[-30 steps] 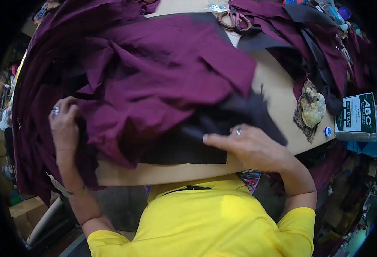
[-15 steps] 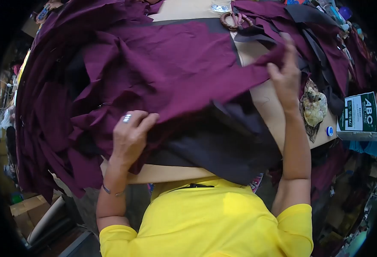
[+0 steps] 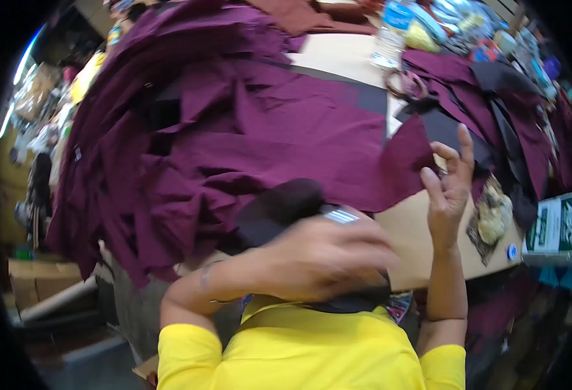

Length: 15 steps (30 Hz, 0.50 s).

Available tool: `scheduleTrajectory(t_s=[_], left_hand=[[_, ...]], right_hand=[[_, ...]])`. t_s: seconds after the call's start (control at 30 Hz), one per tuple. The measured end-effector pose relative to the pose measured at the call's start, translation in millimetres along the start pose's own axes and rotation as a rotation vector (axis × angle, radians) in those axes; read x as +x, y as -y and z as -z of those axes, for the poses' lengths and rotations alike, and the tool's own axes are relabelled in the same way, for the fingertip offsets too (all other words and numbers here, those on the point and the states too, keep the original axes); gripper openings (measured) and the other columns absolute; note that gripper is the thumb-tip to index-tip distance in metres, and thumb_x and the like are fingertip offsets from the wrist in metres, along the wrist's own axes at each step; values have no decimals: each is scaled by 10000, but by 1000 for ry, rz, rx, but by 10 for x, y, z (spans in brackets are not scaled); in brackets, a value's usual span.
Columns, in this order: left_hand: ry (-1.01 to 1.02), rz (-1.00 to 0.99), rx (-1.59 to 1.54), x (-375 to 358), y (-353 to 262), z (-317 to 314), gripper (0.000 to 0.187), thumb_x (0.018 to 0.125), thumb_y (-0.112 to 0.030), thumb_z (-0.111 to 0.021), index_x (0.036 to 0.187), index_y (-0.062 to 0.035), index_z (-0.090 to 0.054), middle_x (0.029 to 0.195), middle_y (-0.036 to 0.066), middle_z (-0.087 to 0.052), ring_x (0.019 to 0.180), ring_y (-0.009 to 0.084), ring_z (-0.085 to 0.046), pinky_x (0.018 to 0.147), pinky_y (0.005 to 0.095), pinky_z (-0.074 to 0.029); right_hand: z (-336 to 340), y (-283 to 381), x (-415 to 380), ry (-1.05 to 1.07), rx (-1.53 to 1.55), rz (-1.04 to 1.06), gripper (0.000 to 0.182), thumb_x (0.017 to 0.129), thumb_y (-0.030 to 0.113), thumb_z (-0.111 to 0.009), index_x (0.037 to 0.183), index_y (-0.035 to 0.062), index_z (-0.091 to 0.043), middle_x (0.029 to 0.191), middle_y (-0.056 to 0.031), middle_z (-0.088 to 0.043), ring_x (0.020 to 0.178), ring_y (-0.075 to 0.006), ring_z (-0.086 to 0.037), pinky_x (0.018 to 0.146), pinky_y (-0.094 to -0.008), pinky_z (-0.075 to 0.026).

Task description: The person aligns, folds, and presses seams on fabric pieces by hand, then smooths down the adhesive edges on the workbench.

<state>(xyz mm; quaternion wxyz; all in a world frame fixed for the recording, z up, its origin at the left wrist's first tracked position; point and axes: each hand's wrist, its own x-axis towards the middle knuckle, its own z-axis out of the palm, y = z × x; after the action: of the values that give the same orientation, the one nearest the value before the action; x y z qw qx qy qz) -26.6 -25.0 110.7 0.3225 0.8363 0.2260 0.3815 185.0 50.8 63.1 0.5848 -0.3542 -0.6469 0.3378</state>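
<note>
A large maroon cloth (image 3: 273,143) lies wrinkled over the table, its right corner lifted near my right hand. My right hand (image 3: 452,175) is raised at that corner, index finger stretched up, the other fingers bent; the corner ends at its fingertips, and whether they grip it is unclear. In front of my body, my left hand (image 3: 331,253), with a silver ring, is blurred by motion over a dark cloth (image 3: 279,208), which shows above and below it. What its fingers hold cannot be made out.
A water bottle (image 3: 390,36) stands at the back, with scissors (image 3: 406,84) below it. More maroon and dark cloth (image 3: 455,84) lies at right. A yellowish lump (image 3: 494,218), a blue cap (image 3: 511,251) and a green-white ABC container (image 3: 554,227) are at the right edge.
My left hand has swung right across my body. The maroon cloth's near edge has moved away from me, and the dark cloth is bunched up. The view has shifted, showing more of the table's back.
</note>
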Motion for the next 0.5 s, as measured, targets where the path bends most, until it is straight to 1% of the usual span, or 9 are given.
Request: scheduleTrajectory(t_s=[0.03,0.07,0.1,0.13,0.17,0.23,0.33,0.43,0.5], left_hand=[[140,-47,-332,141,-84,-94,212,827,-151,-591,1026,-78,-604,994,117,-579,807,288,-586,696,347,-480],[114,-179,-616,262,-164,-266,217,873,-196,-539,1031,-60,-600,983,139,-576,857,298,-574,754,362,-463],[172,-242,-1007,363,-283,-450,247,885,-226,-516,1033,-45,-597,974,152,-577,907,308,-556,810,382,-441],[226,-291,-1181,463,-384,-616,247,884,-225,-517,1033,-45,-597,976,152,-577,908,308,-556,810,382,-440],[271,-322,-1274,525,-491,-760,247,883,-224,-518,1033,-44,-597,977,151,-576,909,308,-555,811,383,-440],[340,-349,-1357,628,-636,-972,247,881,-223,-520,1034,-44,-597,979,151,-576,911,308,-554,812,383,-439],[372,-365,-1381,657,-725,-1085,248,878,-221,-523,1034,-43,-597,982,151,-575,914,308,-553,814,384,-439],[384,-371,-1385,640,-739,-1096,248,876,-219,-526,1035,-43,-596,986,150,-574,918,308,-552,816,385,-438],[395,-372,-1389,656,-755,-1104,248,874,-218,-528,1036,-42,-596,988,150,-574,920,308,-551,818,386,-437]], right_hand=[[-59,-59,49,11,-32,79,675,799,-88,-472,1403,64,-212,1107,-84,-472,956,-119,-497,805,-246,-450],[-80,-186,57,6,-38,70,658,799,-84,-470,1397,53,-230,1124,-84,-469,987,-132,-487,848,-254,-425],[-67,-345,51,0,-49,61,642,800,-80,-468,1391,42,-249,1141,-83,-466,1018,-145,-476,891,-262,-399],[-39,-447,22,23,-17,-13,633,798,-82,-463,1387,48,-270,1138,-78,-460,999,-132,-478,885,-248,-392],[-52,-485,-29,-28,63,-120,636,791,-89,-445,1387,49,-270,1122,-74,-466,988,-124,-474,891,-250,-382],[-21,-493,-78,-7,59,-210,632,785,-96,-420,1384,46,-277,1090,-69,-481,983,-113,-469,901,-244,-364],[23,-542,-96,43,-14,-213,622,780,-97,-408,1375,46,-300,1058,-64,-493,988,-113,-461,914,-248,-345],[5,-536,-77,49,-43,-165,610,783,-94,-415,1367,59,-326,1049,-59,-494,984,-117,-460,915,-255,-340],[25,-503,-77,51,-101,-177,596,792,-88,-420,1360,74,-347,1041,-53,-493,974,-123,-462,901,-263,-348]])
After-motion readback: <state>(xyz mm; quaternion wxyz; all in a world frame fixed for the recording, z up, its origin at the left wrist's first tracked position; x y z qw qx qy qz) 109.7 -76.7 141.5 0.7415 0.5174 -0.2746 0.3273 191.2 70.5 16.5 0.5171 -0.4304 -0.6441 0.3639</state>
